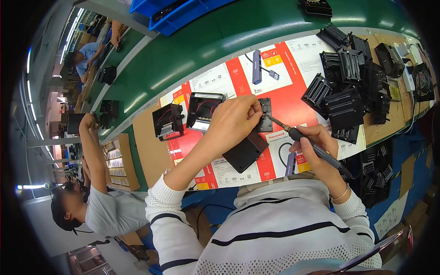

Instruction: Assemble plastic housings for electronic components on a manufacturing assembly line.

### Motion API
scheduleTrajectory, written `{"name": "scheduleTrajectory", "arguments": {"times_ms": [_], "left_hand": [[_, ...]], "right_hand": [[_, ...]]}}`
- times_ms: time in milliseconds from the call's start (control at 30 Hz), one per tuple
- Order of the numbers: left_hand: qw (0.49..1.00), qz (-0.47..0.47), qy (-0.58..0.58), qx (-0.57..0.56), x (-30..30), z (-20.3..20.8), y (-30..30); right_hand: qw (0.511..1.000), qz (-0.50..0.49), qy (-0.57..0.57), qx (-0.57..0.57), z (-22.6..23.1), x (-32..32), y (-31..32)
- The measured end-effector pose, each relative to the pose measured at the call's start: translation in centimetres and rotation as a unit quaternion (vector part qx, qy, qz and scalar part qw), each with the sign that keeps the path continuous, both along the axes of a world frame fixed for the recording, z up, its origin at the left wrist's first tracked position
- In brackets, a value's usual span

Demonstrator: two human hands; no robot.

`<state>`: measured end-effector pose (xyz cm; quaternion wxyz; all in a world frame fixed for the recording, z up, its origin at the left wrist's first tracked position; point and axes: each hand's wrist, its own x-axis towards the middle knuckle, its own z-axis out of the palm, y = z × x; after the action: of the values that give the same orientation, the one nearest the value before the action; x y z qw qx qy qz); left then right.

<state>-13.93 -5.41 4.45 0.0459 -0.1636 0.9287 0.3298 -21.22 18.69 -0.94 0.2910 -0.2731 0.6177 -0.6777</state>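
Observation:
My right hand (319, 145) is wrapped round the dark handle of a soldering iron (331, 160), its metal tip reaching left to a small flat black part (266, 104). At that part, the fingertips of my left hand (233, 120) are pinched together; what lies between them is hidden. A black plastic case (245, 152) rests just below my left hand, partly covered by it. Left of this hand stand two open black housings, one with red wires (205, 110) and a smaller one (168, 122), also wired.
Black slotted holders (344, 107) lie piled on the right, beside a black box-shaped device (389, 59) and a white power strip (409, 75). Printed cardboard (302, 59) covers my worktop. Beyond it runs a green belt (197, 50) with blue bins (176, 18). Co-workers sit at left.

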Motion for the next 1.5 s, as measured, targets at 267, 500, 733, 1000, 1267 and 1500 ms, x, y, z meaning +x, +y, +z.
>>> {"name": "scheduleTrajectory", "arguments": {"times_ms": [267, 500, 733, 1000, 1267, 1500], "left_hand": [[1.0, -0.007, 0.0, -0.018, -0.1, 0.0, -0.1], [0.999, -0.018, 0.001, -0.032, -0.3, -0.4, -0.1], [0.998, -0.036, 0.015, -0.056, -0.1, -0.3, 0.0], [0.998, -0.039, 0.018, -0.042, -0.1, -0.2, -0.1], [0.998, -0.053, 0.03, -0.032, -0.8, 0.1, 0.2], [0.983, 0.005, -0.062, 0.174, -0.4, 2.4, -2.2]], "right_hand": [[1.0, 0.006, -0.028, 0.013, 0.4, -0.1, -0.4], [0.998, 0.016, -0.055, 0.023, 0.3, -0.6, -0.5], [0.976, 0.03, 0.202, 0.071, -0.1, -0.9, 0.1], [0.974, 0.019, 0.223, 0.029, -1.1, -0.9, 0.2], [0.969, -0.071, 0.235, -0.036, -0.7, -1.3, 1.4], [0.841, -0.154, 0.519, -0.007, 2.4, -3.8, 2.6]]}}
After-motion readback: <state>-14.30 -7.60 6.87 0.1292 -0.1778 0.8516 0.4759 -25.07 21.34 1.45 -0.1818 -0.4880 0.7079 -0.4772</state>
